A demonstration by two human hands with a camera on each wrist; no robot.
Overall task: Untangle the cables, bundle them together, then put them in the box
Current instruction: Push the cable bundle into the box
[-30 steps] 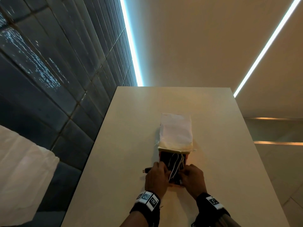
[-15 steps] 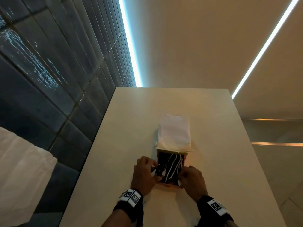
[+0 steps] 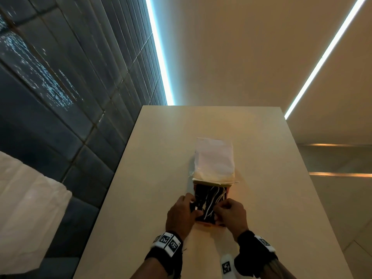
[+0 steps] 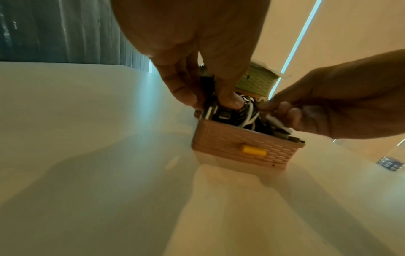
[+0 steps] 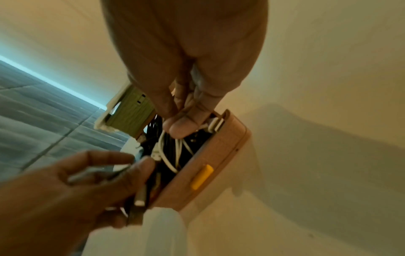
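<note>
Both hands, left hand [image 3: 181, 213] and right hand [image 3: 231, 216], pinch tangled black and white cables [image 3: 209, 202] inside the pink brick-patterned plastic box [image 4: 241, 147] midway along the pale counter [image 3: 141, 198], hiding its near rim, its raised white-topped lid [image 3: 213, 158] blocking the far end.

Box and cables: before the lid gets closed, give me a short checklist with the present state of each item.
1. Box flat on the table: ok.
2. Lid open, clear of the hands: ok.
3. Cables all below the rim: not ok; a plug sticks out over the front wall.
4. Left hand out of the box: not ok; it grips cable ends at the edge.
5. Right hand out of the box: not ok; its fingers press into the cables.
6. Cables tied as a bundle: cannot tell.
</note>
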